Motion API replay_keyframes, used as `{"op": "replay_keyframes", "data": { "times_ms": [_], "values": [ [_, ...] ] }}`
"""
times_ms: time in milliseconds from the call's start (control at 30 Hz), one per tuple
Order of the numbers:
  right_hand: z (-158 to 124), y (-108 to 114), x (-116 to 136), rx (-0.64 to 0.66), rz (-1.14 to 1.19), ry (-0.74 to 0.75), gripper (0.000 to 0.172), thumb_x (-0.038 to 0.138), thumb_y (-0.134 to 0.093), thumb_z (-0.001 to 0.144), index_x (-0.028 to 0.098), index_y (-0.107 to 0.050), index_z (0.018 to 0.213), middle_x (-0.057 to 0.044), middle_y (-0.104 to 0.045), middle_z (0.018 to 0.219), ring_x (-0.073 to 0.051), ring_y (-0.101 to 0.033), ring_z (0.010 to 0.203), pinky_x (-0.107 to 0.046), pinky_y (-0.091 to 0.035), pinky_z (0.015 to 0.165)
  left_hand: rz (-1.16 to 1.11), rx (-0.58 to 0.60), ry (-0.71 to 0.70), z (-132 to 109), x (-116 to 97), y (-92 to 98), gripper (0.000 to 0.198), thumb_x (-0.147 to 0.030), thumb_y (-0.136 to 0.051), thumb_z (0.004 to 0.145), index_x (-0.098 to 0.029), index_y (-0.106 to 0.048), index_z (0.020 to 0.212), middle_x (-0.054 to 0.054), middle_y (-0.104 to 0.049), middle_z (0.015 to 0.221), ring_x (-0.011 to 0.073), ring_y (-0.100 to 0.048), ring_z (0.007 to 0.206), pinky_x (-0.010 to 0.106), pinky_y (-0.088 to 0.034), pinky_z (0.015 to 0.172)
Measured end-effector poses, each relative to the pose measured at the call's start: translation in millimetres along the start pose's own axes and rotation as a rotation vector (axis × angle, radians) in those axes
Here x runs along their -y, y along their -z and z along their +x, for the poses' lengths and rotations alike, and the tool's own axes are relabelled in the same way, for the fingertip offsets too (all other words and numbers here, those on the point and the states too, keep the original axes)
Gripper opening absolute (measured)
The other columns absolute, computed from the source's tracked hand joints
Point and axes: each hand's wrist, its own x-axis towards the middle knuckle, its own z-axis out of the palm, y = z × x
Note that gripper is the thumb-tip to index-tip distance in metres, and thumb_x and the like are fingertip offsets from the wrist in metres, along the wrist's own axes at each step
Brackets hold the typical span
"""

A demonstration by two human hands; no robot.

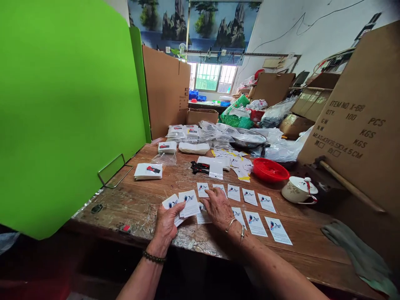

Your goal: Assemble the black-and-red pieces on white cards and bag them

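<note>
White blue-and-red printed cards (pixel 186 203) sit clamped in left hand (pixel 166 223); right hand (pixel 219 207) flat, grip apart.

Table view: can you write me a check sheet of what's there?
Surface: brown wooden table, partly under shiny film.
Job's things: small white printed cards laid in rows.
Clutter: red round plastic bowl, white ceramic lidded cup, clear plastic bags.
Hands: left hand holds a fan of cards; right hand lies flat on table cards.
Cables: thin wire on the white wall.
Surroundings: green flat screen, brown cardboard boxes.
</note>
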Motion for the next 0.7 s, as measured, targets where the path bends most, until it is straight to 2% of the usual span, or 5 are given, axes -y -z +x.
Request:
{"op": "replay_keyframes", "data": {
  "times_ms": [167,300,433,567,700],
  "values": [
    [8.9,2.5,11.3,0.143,0.433,-0.021,0.022,0.022,-0.045,0.092,0.018,-0.066,0.097,-0.006,-0.065,0.089,-0.02,-0.059,0.086,-0.028,-0.044,0.078,0.01,0.049,0.024,1.9,8.2,-18.4,0.039,-0.015,-0.087,0.04,-0.011,-0.072,0.076,0.007,-0.075,0.071,0.0214,-0.068,0.058,0.03,-0.055,0.057],
    [14.7,4.3,9.4,0.146,0.535,-0.011,0.028,0.016,-0.048,0.086,0.019,-0.065,0.108,-0.006,-0.068,0.097,-0.02,-0.059,0.091,-0.029,-0.045,0.083,-0.068,0.104,0.116,10.4,21.9,-38.5,0.031,-0.022,-0.086,0.047,-0.014,-0.073,0.074,0.007,-0.074,0.069,0.0209,-0.068,0.057,0.03,-0.055,0.056],
    [18.8,16.4,-3.2,0.183,0.665,-0.048,0.032,0.016,-0.047,0.082,0.02,-0.067,0.107,-0.005,-0.068,0.096,-0.021,-0.06,0.091,-0.031,-0.046,0.084,-0.138,0.135,0.254,25.4,34.8,-63.9,0.023,-0.025,-0.084,0.053,-0.017,-0.073,0.072,0.008,-0.075,0.072,0.0243,-0.069,0.063,0.032,-0.055,0.056],
    [27.5,22.5,-22.7,0.139,0.922,-0.139,0.029,0.025,-0.048,0.079,0.02,-0.07,0.098,-0.003,-0.068,0.082,-0.019,-0.06,0.079,-0.028,-0.048,0.072,-0.159,0.206,0.251,38.2,44.5,-97.5,0.026,-0.026,-0.083,0.056,-0.018,-0.072,0.079,0.008,-0.075,0.078,0.0249,-0.071,0.075,0.032,-0.055,0.064],
    [53.9,24.3,-73.2,0.052,1.051,-0.349,0.038,0.038,-0.056,0.072,0.016,-0.069,0.1,-0.003,-0.068,0.075,-0.017,-0.058,0.061,-0.026,-0.046,0.057,-0.027,0.347,0.121,49.2,45.1,-115.1,0.041,-0.035,-0.085,0.057,-0.015,-0.072,0.091,0.008,-0.074,0.085,0.0205,-0.069,0.081,0.027,-0.052,0.069]
  ]
}}
